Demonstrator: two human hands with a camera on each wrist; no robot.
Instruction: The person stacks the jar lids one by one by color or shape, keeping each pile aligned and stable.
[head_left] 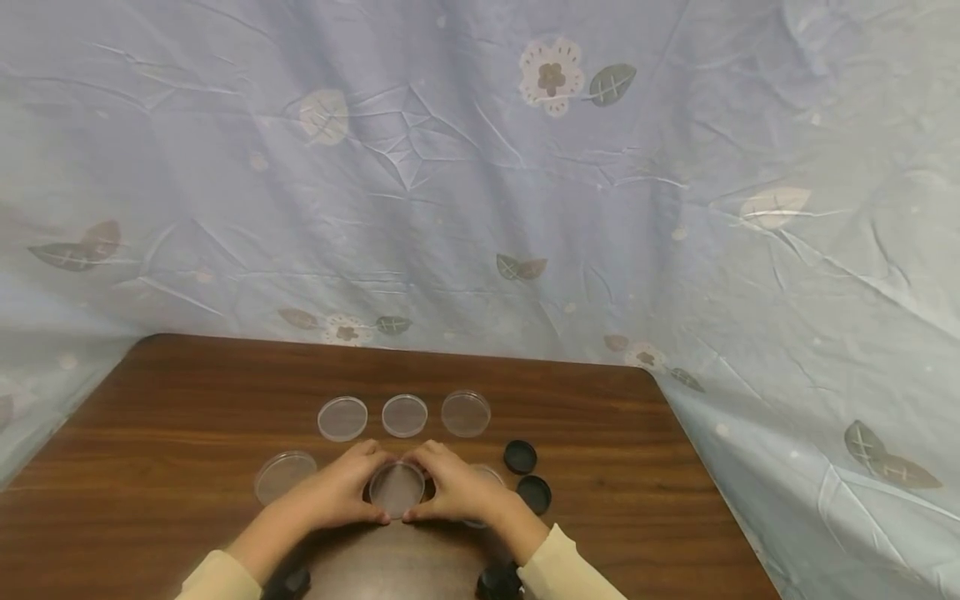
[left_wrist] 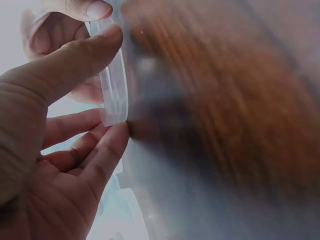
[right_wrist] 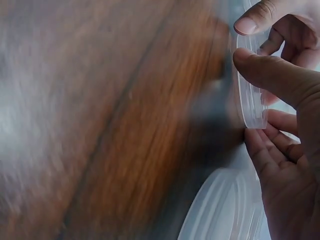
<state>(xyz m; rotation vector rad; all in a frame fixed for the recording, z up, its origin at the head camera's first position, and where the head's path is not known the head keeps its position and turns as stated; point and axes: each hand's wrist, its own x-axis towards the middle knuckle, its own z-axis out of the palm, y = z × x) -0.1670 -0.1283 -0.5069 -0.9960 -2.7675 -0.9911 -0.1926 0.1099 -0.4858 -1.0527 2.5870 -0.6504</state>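
Note:
A clear round petri dish (head_left: 397, 490) lies between both hands near the front middle of the table. My left hand (head_left: 347, 490) holds its left side, thumb at the near edge and fingers at the far edge. On the opposite side my right hand (head_left: 457, 487) grips it the same way. The wrist views show the dish's stacked rims (left_wrist: 116, 90) edge-on, with both thumbs close together on it. Whether it touches the tabletop I cannot tell. Beside the right hand another petri dish (right_wrist: 215, 210) sits, partly covered by that hand and forearm in the head view.
Three clear dishes form a row behind the hands: left (head_left: 342, 418), middle (head_left: 405, 415), right (head_left: 466, 413). One more dish (head_left: 283, 475) lies by the left forearm. Two black round pieces (head_left: 520, 457) stand at right. Patterned cloth (head_left: 450, 208) hangs beyond the wooden table (head_left: 622, 500).

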